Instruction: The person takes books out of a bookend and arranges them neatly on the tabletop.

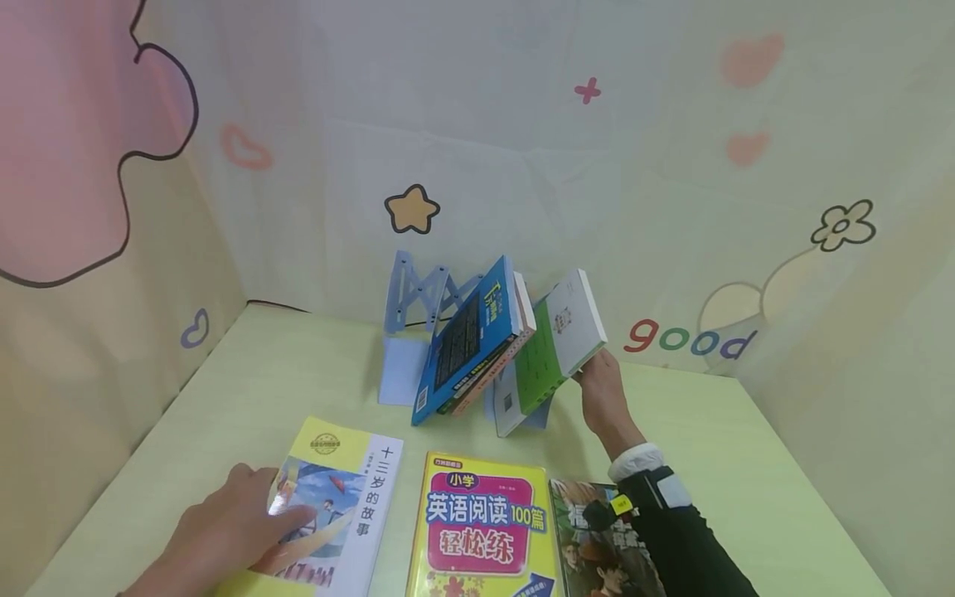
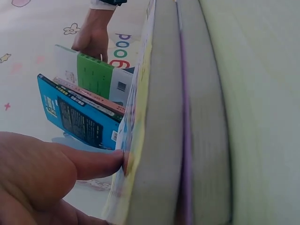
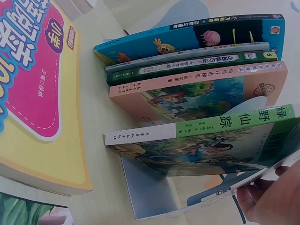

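Note:
My left hand (image 1: 239, 522) is at the left side of a thick yellow book (image 1: 351, 497) with a white spine, its thumb (image 2: 96, 163) on the cover and its other fingers mostly hidden by the left edge. Another book (image 2: 204, 140) lies beneath that one. At the back, my right hand (image 1: 600, 398) grips the end plate (image 3: 220, 192) of a blue expandable bookend (image 1: 418, 290). Beside that hand, a green-and-white book (image 1: 548, 348) leans with its top to the right. Left of it, across a gap, lean a blue book (image 1: 466, 332), a pink book (image 3: 201, 89) and thinner ones.
A yellow-and-pink English reading book (image 1: 481, 531) lies at the front middle of the pale table (image 1: 298, 356). To its right is a dark-covered book (image 1: 597, 543), partly under my right forearm. A patterned cloth wall (image 1: 507, 166) closes off the back and sides.

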Available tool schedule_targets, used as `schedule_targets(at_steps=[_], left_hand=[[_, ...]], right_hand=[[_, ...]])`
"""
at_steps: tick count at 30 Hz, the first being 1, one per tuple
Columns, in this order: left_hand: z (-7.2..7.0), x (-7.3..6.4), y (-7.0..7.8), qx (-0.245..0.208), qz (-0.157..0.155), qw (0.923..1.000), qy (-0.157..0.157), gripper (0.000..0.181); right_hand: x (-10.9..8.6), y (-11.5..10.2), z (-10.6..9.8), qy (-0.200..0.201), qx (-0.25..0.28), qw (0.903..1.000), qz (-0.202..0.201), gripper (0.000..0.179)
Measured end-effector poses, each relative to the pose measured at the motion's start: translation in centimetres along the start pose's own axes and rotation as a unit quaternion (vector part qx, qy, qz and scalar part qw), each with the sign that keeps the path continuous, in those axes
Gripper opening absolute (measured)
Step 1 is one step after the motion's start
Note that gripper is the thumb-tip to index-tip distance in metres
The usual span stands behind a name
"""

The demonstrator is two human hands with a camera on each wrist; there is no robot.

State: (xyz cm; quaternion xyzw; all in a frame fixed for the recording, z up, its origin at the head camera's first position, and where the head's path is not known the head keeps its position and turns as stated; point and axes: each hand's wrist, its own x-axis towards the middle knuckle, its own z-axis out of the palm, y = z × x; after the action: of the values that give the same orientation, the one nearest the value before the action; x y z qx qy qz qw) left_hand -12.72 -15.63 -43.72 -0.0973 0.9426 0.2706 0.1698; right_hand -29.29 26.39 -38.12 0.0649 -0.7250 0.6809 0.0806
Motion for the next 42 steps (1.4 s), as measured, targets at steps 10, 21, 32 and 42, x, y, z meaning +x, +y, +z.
schedule_targets(at_steps=[10,21,32,42], left_hand=[[-0.1,0.0,-0.2,0.007,-0.004,0.9999,-0.015,0.088],[-0.1,0.1,0.5,-0.015,-0.010,0.9991,-0.039,0.091],[0.7,0.3,0.8,-0.029,-0.026,0.9985,-0.038,0.096],[0.5,0.1,1.1,-0.036,-0.024,0.9985,-0.032,0.095]], right_hand=[[0.1,-0.1,0.1,0.001,-0.018,0.9998,0.007,0.053],[0.1,0.0,0.1,0.014,-0.031,0.9994,-0.002,0.053],[0.2,0.2,0.2,0.017,-0.022,0.9996,0.006,0.051],[0.2,0.3,0.1,0.018,-0.010,0.9998,0.006,0.052]])
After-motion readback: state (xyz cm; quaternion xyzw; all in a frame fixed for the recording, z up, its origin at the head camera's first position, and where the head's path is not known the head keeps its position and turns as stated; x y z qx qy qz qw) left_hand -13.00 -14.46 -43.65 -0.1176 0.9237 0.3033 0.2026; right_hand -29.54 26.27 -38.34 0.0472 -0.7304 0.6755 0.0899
